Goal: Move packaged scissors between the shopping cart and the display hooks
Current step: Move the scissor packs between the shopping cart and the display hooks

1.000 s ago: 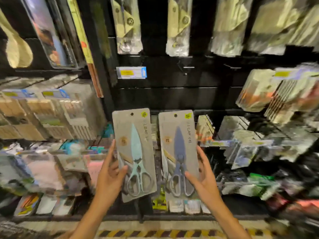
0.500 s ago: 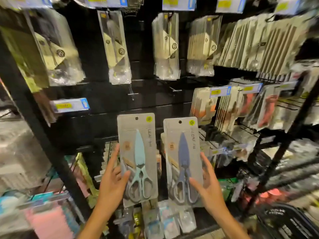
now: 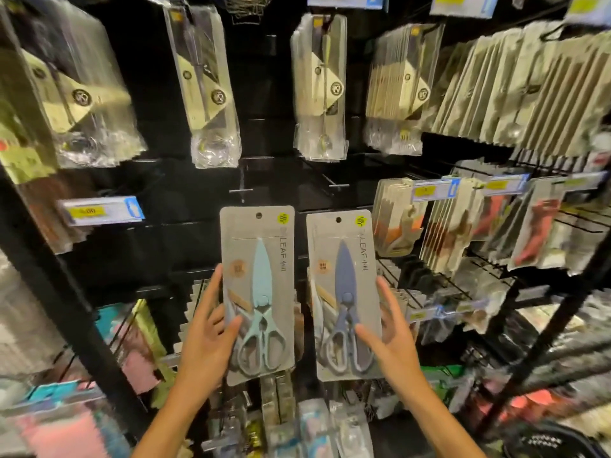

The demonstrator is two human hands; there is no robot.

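My left hand [image 3: 206,338] grips the lower left edge of a grey card pack holding light-blue scissors [image 3: 261,292]. In my right hand [image 3: 393,345] is a matching pack with dark-blue scissors [image 3: 344,292], held by its lower right edge. Both packs stand upright side by side in front of the black display wall. Their punched holes sit just below two bare metal hooks [image 3: 241,190] [image 3: 339,185], apart from them. A dark basket rim, possibly the shopping cart [image 3: 545,441], shows at the bottom right corner.
Clear packs of utensils [image 3: 211,90] hang on hooks above. Rows of carded goods [image 3: 496,226] fill the right side. A price tag [image 3: 102,209] juts out at left. A black shelf post [image 3: 59,276] slants down the left. More goods fill the lower shelves.
Both packs have risen higher against the wall, closer to the bare hooks. The view has tilted upward, showing more of the upper rows.
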